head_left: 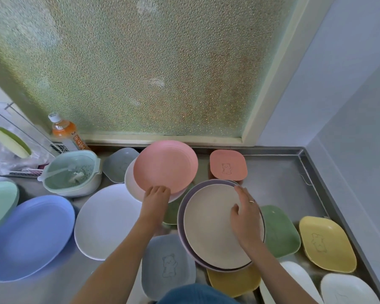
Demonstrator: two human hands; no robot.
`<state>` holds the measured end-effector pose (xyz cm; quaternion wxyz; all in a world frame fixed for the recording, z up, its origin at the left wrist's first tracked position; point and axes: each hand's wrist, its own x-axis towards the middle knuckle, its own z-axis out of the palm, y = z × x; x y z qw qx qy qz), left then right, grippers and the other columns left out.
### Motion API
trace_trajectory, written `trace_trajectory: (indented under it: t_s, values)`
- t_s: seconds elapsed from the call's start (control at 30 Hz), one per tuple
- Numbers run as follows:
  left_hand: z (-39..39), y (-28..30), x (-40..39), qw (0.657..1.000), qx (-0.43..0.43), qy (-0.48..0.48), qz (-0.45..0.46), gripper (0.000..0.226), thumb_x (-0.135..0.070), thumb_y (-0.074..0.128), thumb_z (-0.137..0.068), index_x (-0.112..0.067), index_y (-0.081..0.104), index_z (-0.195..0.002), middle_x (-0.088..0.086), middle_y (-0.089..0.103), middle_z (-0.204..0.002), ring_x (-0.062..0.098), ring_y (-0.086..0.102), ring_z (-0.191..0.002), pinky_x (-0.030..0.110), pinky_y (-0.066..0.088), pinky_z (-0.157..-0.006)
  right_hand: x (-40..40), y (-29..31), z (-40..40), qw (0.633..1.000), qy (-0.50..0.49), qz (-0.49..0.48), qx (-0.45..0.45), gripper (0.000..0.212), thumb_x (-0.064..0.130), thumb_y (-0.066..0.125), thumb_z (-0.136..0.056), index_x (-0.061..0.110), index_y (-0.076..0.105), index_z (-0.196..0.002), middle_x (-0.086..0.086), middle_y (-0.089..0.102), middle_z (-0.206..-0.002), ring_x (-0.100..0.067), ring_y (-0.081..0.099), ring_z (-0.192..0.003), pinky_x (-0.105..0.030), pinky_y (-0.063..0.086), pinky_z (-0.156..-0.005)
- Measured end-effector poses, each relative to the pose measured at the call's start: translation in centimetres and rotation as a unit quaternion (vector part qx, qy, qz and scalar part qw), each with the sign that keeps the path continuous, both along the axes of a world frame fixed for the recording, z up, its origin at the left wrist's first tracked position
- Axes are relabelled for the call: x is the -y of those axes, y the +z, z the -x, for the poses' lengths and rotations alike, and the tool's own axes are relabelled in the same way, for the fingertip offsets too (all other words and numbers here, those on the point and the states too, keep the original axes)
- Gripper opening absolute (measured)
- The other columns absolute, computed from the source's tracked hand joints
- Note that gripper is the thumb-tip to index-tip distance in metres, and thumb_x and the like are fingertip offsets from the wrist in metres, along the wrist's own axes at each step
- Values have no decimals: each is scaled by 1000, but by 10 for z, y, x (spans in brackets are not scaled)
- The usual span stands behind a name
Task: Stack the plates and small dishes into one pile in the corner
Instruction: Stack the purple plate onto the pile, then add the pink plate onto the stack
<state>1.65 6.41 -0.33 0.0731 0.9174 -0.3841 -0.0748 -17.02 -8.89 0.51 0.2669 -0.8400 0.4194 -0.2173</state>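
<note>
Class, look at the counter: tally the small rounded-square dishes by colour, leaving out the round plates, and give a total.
Grey dishes: 2
Salmon dish: 1
Green dish: 1
Yellow dishes: 2
White dishes: 2
Total: 8
A green piece between the arms is too hidden to class, so it is not counted.

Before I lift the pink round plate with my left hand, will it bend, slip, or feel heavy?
The pink round plate looks thin and matte, like light plastic, so it is probably light and stiff enough. The left hand holds only its near rim, so it may tilt away from the fingers. It seems to rest on a paler plate, which might slide when the pink plate is pulled.
</note>
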Motion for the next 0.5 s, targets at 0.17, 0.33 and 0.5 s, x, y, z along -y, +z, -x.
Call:
trace_trajectory:
  t_s: [0.17, 0.33, 0.5]
  values:
    - [1, 18, 4, 996, 22, 6, 84, 39, -6, 49, -92, -11, 43, -130, 9, 54, -134, 30, 45, -128, 44, 11, -119, -9, 15, -32, 987, 163, -6, 14, 61, 3, 49, -90, 30, 34, -142, 7, 43, -144, -13, 54, -118, -34, 50, -94]
    - [9, 44, 17, 984, -13, -39, 175, 29, -6, 48, -91, -3, 50, -119, 14, 63, -122, 33, 54, -120, 51, 26, -113, -15, 37, -76, 967, 256, 15, -1, 80, 2, 54, -86, 44, 19, -144, 11, 28, -152, -19, 64, -92, -36, 56, -69]
    - [20, 43, 8, 971, 97, -132, 175, 38, -26, 38, -82, -6, 61, -104, 6, 72, -103, 25, 68, -98, 54, 35, -106, -7, 46, -73, 972, 200, 123, 11, 28, 13, 59, -88, 23, 58, -114, 2, 44, -143, -24, 57, -108, -37, 52, -74]
